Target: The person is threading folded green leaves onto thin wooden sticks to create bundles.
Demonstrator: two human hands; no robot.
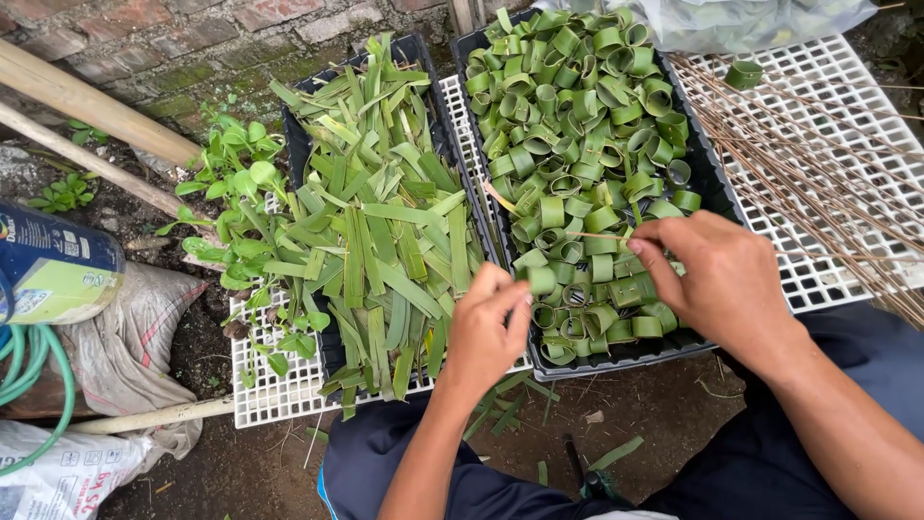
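A green leaf ring [542, 280] sits pinched in the left hand [488, 332], over the near edge of the right black tray [707, 164]. The right hand [717, 279] pinches a thin stick [597, 235] just beside it. Two trays rest on one white grid [828, 87]: the left tray [294, 144] holds flat leaf strips [385, 231], the right one rings too many to count.

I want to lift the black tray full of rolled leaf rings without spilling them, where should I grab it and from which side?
Judging by its pose, grip the black tray by its raised rim, both long sides at once, coming from the near end. The leaf rings are heaped loosely above the rim, so keep it level. The far end is crowded by a plastic bag, and thin sticks lie along its right.
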